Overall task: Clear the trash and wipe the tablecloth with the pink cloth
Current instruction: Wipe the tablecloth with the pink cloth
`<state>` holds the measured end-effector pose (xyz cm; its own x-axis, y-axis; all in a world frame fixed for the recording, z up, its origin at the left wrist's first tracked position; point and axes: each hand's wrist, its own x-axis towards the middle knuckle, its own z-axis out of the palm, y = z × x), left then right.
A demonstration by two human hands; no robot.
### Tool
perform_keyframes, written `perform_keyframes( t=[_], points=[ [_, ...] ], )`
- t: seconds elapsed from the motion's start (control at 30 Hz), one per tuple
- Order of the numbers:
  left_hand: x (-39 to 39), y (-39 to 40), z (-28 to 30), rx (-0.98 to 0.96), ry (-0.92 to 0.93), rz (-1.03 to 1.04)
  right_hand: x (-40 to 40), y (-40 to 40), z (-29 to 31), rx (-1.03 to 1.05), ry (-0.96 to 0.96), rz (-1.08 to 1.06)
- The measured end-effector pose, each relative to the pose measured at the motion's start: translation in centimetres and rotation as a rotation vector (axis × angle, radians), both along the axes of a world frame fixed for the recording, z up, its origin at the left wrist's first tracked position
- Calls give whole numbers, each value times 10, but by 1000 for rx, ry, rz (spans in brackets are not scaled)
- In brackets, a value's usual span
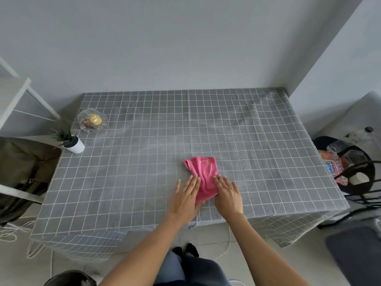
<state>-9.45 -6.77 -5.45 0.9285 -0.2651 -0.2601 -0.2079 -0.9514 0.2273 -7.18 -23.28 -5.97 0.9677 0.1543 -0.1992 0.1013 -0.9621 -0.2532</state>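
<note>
- Pink cloth [203, 176] lies folded on gray checked tablecloth [144, 162], near front edge.
- L hand [186, 198] flat, fingers straight, on cloth's left side.
- R hand [227, 196] flat on its right side.

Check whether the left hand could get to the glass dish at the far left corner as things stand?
Probably yes: the tablecloth between the left hand and the glass dish is bare, with only the potted plant off beside that line.

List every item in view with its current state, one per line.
pink cloth: folded, flat on tablecloth
left hand: open, pressing cloth
right hand: open, pressing cloth
tablecloth: spread, creased
glass dish: upright, holding yellow item
potted plant: upright
trash bin: holding wrappers
</note>
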Motion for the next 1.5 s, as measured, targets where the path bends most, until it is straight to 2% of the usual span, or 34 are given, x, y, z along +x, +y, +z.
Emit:
perform_keyframes(
  t=[0.13,0.27,0.4,0.7,0.9,1.17,1.4,1.5],
  points=[
    [4,-4,3,18,92,26,-7,-1,8,4,-28,-33],
    [7,-9,6,51,100,26,-18,-4,13,-15,-48,-45],
    [15,-8,8,101,27,-50,-24,-5,20,-19,-107,-68],
    [47,-23,55,55,-109,-110,0,-34,44,-28,-237,-137],
    [73,-64,79,-35,-221,-78,23,-82,59,-24,-357,-120],
    [82,-152,79,-60,-194,6,57,-179,63,-44,-409,-9],
    [95,-216,80,-90,-250,151,84,-233,62,4,-435,56],
    [87,-239,70,-109,-230,150,79,-259,56,-3,-440,66]
  ],
)
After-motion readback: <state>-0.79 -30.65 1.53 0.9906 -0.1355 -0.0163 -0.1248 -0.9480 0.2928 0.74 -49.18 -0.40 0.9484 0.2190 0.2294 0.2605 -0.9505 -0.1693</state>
